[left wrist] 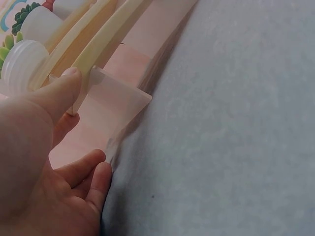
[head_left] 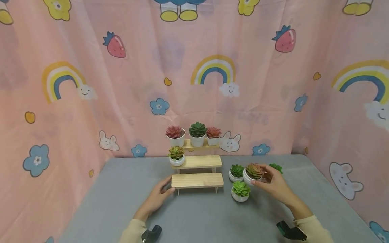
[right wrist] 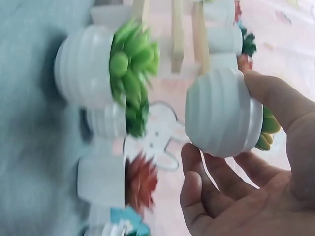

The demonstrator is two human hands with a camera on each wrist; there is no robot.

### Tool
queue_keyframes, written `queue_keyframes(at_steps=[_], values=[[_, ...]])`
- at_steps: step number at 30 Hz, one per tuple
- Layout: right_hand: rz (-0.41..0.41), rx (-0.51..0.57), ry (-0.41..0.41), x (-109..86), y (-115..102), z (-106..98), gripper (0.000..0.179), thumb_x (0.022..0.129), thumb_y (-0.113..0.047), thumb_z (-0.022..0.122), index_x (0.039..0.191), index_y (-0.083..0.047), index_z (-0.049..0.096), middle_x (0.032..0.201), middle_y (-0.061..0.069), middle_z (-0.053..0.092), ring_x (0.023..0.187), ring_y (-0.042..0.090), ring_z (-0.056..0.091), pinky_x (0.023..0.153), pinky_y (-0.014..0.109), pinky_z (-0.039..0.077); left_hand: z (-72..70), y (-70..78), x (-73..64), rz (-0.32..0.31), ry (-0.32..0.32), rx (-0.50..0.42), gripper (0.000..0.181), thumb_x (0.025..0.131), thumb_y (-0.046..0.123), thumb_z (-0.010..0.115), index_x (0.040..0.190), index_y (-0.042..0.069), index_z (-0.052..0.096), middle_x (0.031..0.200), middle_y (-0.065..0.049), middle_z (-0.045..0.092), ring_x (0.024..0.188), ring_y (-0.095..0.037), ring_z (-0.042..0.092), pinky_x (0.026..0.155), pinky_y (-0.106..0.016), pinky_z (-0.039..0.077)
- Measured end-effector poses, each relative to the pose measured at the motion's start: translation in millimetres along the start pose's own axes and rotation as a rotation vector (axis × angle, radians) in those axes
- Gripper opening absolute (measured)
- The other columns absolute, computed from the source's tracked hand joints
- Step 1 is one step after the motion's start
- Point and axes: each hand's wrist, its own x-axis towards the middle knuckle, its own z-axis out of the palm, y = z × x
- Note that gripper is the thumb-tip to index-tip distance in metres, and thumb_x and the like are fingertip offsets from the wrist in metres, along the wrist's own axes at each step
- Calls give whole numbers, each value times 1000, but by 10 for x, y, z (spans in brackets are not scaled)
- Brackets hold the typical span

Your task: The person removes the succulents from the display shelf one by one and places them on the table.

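Note:
My right hand point(head_left: 275, 185) grips a white ribbed pot point(right wrist: 219, 113) with a brownish-orange succulent point(head_left: 254, 171), lifted off the table. Just beside it, a bright green potted succulent point(head_left: 241, 189) and a dark green one point(head_left: 236, 171) stand on the table. My left hand point(head_left: 155, 197) pinches the left end of the lowest wooden step point(head_left: 197, 181) of a three-tier display stand, thumb on top. On the middle step point(head_left: 202, 162), at its left end, sits a yellow-green potted succulent point(head_left: 176, 154). Red, dark green and red potted succulents point(head_left: 197, 131) line the top step.
Behind my right hand a green succulent point(head_left: 276, 168) is partly hidden. The right wrist view also has a red succulent in a smooth white pot point(right wrist: 102, 181) on the table. A grey cloth point(head_left: 130, 182) covers the table, and a pink patterned curtain point(head_left: 136, 81) hangs behind.

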Motion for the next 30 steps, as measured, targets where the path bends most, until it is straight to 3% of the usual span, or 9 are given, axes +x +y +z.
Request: queue_keyframes(at_steps=[4, 9, 13, 20, 30], values=[[40, 4, -32, -49, 106, -107, 61, 91, -18, 77, 140, 5, 49, 127, 24, 60, 94, -2, 60, 73, 23, 55, -11, 15, 21, 12, -13, 12, 64, 101, 36, 62, 156, 14, 40, 162, -16, 39, 150, -43, 34, 118, -64, 33], [106, -60, -101, -94, 232, -169, 68, 87, -21, 80, 139, 9, 47, 132, 28, 58, 102, 17, 64, 77, 27, 56, -11, 24, 16, 12, -17, 20, 63, 101, 36, 62, 156, 14, 40, 162, -16, 39, 149, -44, 34, 118, -65, 33], [112, -61, -153, -106, 306, -198, 73, 88, -22, 79, 142, 11, 44, 137, 32, 54, 107, 26, 66, 80, 31, 57, -8, 28, 1, 2, -15, 21, 63, 101, 36, 62, 156, 15, 41, 162, -16, 38, 150, -44, 34, 119, -64, 32], [118, -2, -226, -129, 441, -239, 69, 89, -19, 77, 142, 10, 45, 136, 31, 55, 98, 3, 62, 77, 24, 54, -4, 28, -27, -5, -12, 12, 63, 101, 35, 62, 156, 13, 41, 162, -17, 38, 149, -44, 34, 119, -64, 32], [103, 13, -274, -123, 574, -229, 64, 89, -17, 78, 138, 11, 47, 122, 22, 63, 91, 5, 63, 74, 24, 55, -5, 33, -11, -13, -1, 1, 63, 100, 36, 63, 155, 14, 41, 162, -15, 38, 150, -43, 34, 120, -63, 31]])
